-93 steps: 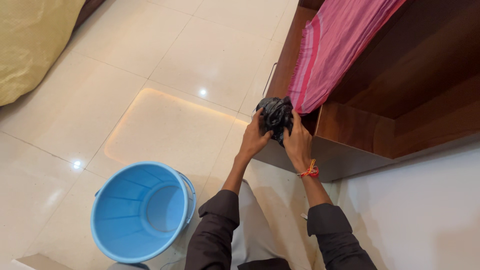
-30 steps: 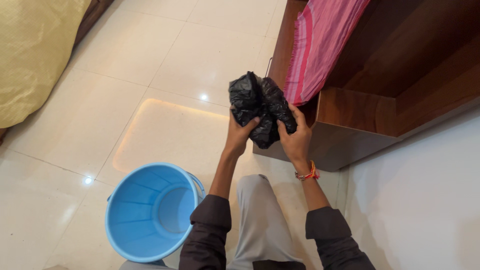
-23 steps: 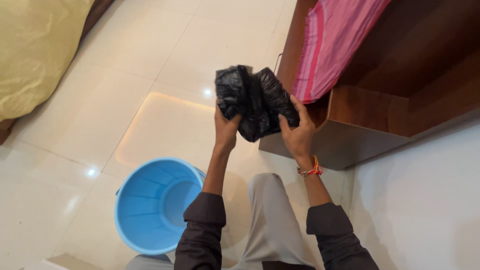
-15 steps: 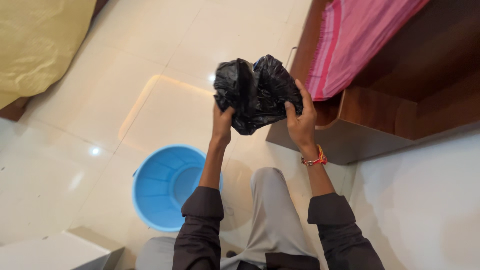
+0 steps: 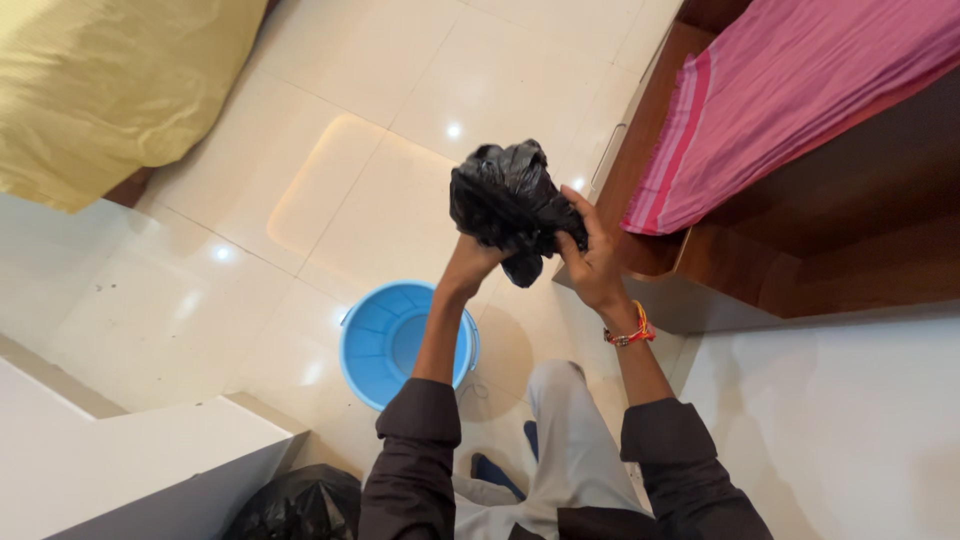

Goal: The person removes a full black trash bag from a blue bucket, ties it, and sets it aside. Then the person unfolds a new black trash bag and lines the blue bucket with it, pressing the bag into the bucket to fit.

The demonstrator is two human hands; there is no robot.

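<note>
Above the blue bucket [image 5: 405, 340], both hands grasp a crumpled black plastic bag [image 5: 508, 205].
Left hand [image 5: 470, 268] and right hand [image 5: 592, 262] clench it; thin plastic could tear if pulled hard.

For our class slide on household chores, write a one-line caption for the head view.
Both hands, left hand and right hand, hold a crumpled black plastic bag above a blue bucket.
</note>
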